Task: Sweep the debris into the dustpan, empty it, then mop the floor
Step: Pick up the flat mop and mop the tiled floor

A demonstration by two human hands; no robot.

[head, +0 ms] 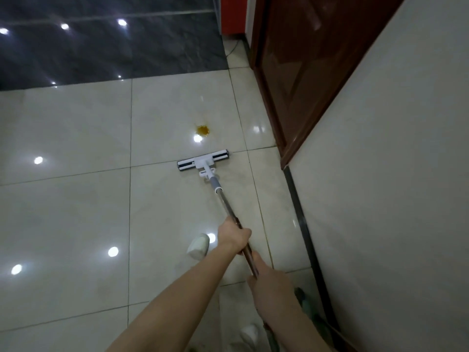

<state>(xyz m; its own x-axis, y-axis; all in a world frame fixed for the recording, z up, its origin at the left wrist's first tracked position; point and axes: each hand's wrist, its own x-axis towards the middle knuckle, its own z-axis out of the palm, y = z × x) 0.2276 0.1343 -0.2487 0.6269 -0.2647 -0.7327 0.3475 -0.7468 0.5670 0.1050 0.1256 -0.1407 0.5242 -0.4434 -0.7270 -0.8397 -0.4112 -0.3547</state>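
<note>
A flat mop with a white head lies on the glossy pale floor tiles. Its metal pole slants back toward me. My left hand grips the pole further down. My right hand grips it nearer my body. A small orange-yellow stain sits on the tile just beyond the mop head, a short gap away from it. No broom or dustpan is in view.
A pale wall runs along the right with a dark baseboard. A brown wooden door stands past it. Dark grey tiles begin at the back. My white shoes are on the floor by my hands.
</note>
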